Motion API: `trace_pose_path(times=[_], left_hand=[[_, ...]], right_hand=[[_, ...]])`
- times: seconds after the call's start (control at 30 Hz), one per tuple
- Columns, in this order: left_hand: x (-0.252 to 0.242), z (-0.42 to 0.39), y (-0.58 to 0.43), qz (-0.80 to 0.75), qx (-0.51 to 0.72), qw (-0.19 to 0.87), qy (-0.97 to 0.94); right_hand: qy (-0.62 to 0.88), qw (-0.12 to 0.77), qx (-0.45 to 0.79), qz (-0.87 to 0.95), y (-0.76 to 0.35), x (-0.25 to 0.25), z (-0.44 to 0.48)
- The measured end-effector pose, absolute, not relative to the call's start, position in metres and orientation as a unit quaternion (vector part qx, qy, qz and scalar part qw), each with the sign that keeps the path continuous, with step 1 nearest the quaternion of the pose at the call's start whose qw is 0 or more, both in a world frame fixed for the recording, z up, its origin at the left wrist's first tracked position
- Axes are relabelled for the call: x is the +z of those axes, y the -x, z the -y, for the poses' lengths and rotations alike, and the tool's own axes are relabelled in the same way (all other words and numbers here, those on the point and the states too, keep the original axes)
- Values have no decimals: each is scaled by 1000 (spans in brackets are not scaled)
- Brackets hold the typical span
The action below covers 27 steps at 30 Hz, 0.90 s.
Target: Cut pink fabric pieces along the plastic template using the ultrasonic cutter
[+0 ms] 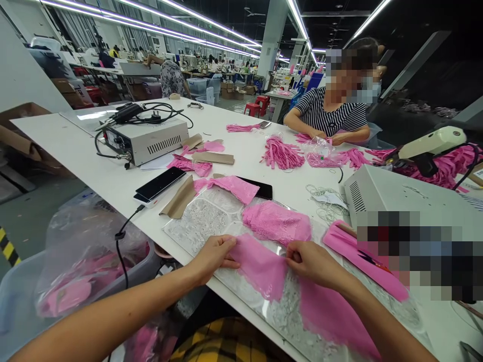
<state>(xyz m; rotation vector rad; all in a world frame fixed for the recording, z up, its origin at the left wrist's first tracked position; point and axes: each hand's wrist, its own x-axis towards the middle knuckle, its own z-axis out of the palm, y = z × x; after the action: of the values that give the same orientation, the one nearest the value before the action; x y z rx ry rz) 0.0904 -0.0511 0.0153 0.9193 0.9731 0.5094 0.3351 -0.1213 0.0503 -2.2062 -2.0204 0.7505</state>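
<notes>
A pink fabric piece [260,266] is stretched between my two hands over a clear plastic sheet [204,211] on the table. My left hand [217,256] pinches its left edge, and my right hand [309,261] pinches the right edge. Just beyond lies a stack of pink lace fabric [277,222]. Another pink piece [332,317] lies partly under my right forearm. To the right rests a folded pink strip [366,261] with small dark-handled snips [372,261] on top.
A grey box machine [151,141] with a corded tool stands at the back left, a second machine [396,196] at the right. Phones [162,183] lie on the table [234,143]. A co-worker [328,115] sits opposite, handling pink strips. A plastic bin [143,271] stands below left.
</notes>
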Motion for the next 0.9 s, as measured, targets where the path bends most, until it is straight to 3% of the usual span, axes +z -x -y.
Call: trace_pose_path(times=[0.33,0.7,0.9], left_hand=[[15,43,-89,-442,220,657,-569],[4,30,-71,-415,228,305,-826],[1,28,-58,-297,229,191,-907]], right_hand=[[629,90,251,730,-292,32,155],[622,60,216,750,-289,24,162],[609,70,233,755,-284,20,172]])
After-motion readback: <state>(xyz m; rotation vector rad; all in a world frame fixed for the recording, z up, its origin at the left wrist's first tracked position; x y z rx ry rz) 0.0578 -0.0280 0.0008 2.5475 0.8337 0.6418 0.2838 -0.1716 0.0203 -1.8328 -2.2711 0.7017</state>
